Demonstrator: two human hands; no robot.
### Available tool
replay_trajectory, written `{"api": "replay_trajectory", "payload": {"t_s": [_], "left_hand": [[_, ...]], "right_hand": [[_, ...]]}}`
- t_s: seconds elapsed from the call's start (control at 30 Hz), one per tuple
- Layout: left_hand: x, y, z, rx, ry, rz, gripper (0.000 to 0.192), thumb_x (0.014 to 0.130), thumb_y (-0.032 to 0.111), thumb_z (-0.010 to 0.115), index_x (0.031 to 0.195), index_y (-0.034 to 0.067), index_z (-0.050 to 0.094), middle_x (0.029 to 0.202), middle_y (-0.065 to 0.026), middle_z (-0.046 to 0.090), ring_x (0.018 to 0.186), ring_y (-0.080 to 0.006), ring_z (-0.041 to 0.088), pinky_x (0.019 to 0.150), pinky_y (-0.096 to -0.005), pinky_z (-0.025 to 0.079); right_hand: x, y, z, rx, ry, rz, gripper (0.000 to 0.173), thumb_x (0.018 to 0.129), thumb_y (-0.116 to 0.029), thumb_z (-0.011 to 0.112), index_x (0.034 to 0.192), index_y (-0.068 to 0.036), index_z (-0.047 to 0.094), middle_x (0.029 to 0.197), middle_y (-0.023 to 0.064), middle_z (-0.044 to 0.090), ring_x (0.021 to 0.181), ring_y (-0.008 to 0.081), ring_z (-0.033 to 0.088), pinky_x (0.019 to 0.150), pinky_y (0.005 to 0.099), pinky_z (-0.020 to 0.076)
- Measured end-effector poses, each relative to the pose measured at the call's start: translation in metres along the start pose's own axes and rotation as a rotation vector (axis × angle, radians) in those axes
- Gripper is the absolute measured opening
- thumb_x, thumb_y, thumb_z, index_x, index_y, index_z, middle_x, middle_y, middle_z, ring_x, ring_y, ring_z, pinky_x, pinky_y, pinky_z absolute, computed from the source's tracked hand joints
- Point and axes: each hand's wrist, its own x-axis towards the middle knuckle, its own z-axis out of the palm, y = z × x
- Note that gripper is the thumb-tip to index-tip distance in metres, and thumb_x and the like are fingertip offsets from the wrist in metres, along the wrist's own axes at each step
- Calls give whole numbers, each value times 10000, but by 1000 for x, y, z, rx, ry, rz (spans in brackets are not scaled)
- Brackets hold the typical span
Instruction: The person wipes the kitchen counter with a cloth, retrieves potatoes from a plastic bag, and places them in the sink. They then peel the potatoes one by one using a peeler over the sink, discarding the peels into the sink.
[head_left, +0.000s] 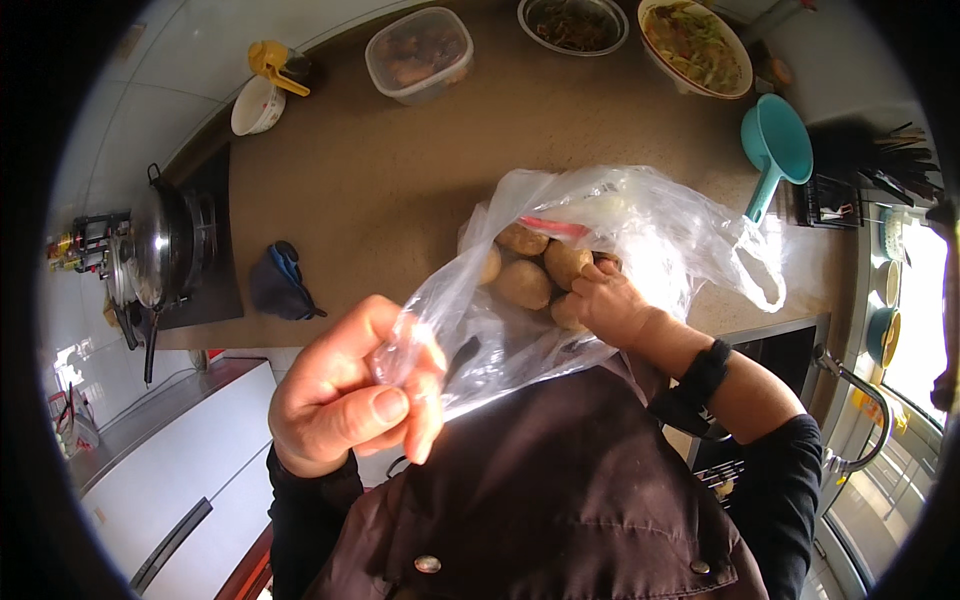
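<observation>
My left hand (352, 386) pinches the edge of a clear plastic bag (510, 341) between thumb and fingers, pulling its mouth towards me. Several brown potatoes (523, 285) lie together inside the bag on the counter. Reaching into the opening, my right hand (611, 307) touches the potatoes at the right of the group. Its fingertips are curled beside a partly hidden potato (609, 259), and whether they grip it is unclear. A red strip (555, 226) shows in the bag above the potatoes. The bag's loop handle (761, 266) spreads to the right.
Along the back of the brown counter (337, 187) stand a lidded plastic container (420, 56), a metal bowl (574, 26) and a bowl of food (697, 49). A turquoise dipper (776, 139) is at right. A dark cloth (283, 283) lies near the lidded pan (154, 244). A faucet (877, 412) rises at right.
</observation>
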Motion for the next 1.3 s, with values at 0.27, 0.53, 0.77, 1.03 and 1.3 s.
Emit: {"api": "replay_trajectory", "payload": {"t_s": [0.27, 0.53, 0.77, 1.03, 1.3], "left_hand": [[26, -22, 1, 62, 148, -126, 252, 983, 181, 505, 1151, 5, 441, 801, -112, 603, 537, -83, 451, 548, -218, 403], [30, -22, -4, -42, 184, -74, 257, 959, 191, 538, 1147, 27, 476, 764, -84, 580, 473, -40, 377, 436, -169, 294], [39, -24, 8, -6, 197, -101, 244, 925, 146, 534, 1098, -10, 460, 709, -69, 545, 391, -34, 315, 424, -186, 289], [41, -16, 10, -3, 189, -84, 255, 933, 150, 515, 1120, -16, 462, 710, -62, 536, 380, -19, 283, 428, -182, 297], [35, -3, 6, 45, 177, 30, 276, 930, 171, 506, 1124, -24, 487, 713, -97, 572, 421, -28, 270, 405, -171, 230]], "right_hand": [[-11, -20, 40, -246, -105, 62, 171, 783, -194, 574, 937, -125, 601, 907, 62, 482, 962, 246, 491, 928, 436, 376], [-32, 1, -18, 1197, 160, 520, 640, 675, -13, 770, 1260, -35, 511, 1149, 73, 558, 1149, 249, 511, 1017, 380, 419], [-41, 17, -55, 2268, 328, 346, 872, 645, -92, 844, 1395, -31, 404, 1317, 133, 526, 1252, 266, 482, 1101, 386, 332], [-47, 17, -54, 1910, 369, 500, 777, 672, -81, 792, 1363, -14, 443, 1199, 117, 576, 1099, 225, 562, 977, 349, 448], [-20, 2, -22, 701, 126, 350, 347, 753, -121, 722, 1083, -74, 629, 1066, 92, 631, 1011, 254, 608, 879, 366, 500]]}}
